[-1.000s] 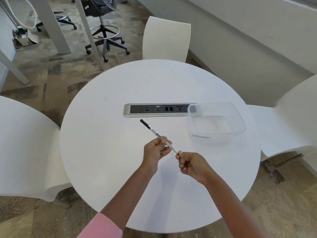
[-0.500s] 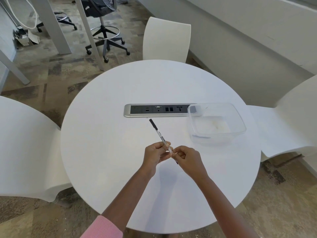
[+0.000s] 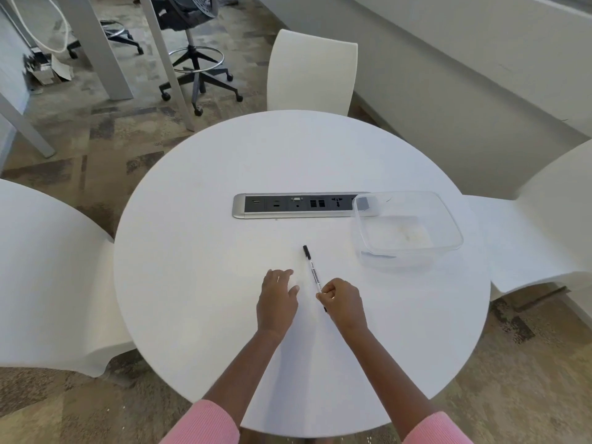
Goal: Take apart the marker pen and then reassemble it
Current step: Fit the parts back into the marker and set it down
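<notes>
At the far left a white chair (image 3: 48, 277) curves beside the round white table (image 3: 198, 283). Over the near middle of the tabletop the left hand (image 3: 278, 299) lies palm down with the fingers loosely spread, grasping nothing, just left of the marker pen (image 3: 312, 270). The pen is a thin white barrel with printed text and a black cap at its far end, pointing away from the person; whether it rests on the table cannot be told. The right hand (image 3: 342, 301) is curled around its near end, pinching it between thumb and fingers. Beyond, a silver socket strip (image 3: 294, 205) sits recessed in the table. To the right stands a clear plastic container (image 3: 448, 225), its corner overlapping the strip's end.
</notes>
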The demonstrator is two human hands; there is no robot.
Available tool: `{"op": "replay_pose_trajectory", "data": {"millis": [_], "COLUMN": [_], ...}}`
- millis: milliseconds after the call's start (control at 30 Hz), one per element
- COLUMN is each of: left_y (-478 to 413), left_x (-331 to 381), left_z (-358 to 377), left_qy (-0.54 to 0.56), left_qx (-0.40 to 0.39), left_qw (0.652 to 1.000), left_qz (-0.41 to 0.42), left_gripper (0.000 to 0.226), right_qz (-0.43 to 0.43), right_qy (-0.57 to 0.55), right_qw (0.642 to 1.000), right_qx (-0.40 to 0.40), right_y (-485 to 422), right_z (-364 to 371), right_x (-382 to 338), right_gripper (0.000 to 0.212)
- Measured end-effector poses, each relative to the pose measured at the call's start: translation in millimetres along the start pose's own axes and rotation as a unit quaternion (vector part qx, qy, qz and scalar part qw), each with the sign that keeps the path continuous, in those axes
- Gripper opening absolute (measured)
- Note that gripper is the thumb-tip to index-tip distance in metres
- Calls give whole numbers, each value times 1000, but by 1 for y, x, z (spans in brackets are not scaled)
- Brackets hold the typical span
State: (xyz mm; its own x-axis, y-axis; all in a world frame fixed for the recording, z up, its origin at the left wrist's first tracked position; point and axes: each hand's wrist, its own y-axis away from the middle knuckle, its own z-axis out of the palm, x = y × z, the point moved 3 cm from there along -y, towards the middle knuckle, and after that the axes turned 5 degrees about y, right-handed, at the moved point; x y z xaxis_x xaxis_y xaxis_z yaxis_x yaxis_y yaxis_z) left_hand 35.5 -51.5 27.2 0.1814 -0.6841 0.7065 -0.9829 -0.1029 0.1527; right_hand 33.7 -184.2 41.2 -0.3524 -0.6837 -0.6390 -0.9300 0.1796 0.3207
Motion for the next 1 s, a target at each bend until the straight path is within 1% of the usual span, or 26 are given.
{"op": "replay_pose_trajectory", "data": {"millis": [133, 333, 500, 667, 800, 1000], "left_y": [0, 1, -1, -2, -4, -4], "left_x": [-20, -32, -39, -44, -46, -51], "left_z": [9, 16, 17, 17, 18, 19], "left_qy": [-66, -112, -143, -143, -156, -183], "left_qx": [-36, -59, -55, -57, -59, -66], "left_qw": [997, 992, 988, 987, 984, 979], "left_qz": [-11, 9, 35, 45, 56, 58], "left_gripper": [47, 54, 53, 52, 52, 52], "right_qz": [-7, -2, 27, 49, 69, 77], "right_qy": [49, 61, 32, 4, -45, -71], "right_qw": [999, 998, 999, 999, 996, 994], "right_qx": [3, -3, 5, 15, 16, 20], "right_y": [-1, 2, 5, 6, 7, 8], "right_z": [14, 31, 38, 38, 36, 35], "right_x": [0, 1, 4, 5, 5, 6], "right_gripper": [11, 13, 15, 17, 4, 4]}}
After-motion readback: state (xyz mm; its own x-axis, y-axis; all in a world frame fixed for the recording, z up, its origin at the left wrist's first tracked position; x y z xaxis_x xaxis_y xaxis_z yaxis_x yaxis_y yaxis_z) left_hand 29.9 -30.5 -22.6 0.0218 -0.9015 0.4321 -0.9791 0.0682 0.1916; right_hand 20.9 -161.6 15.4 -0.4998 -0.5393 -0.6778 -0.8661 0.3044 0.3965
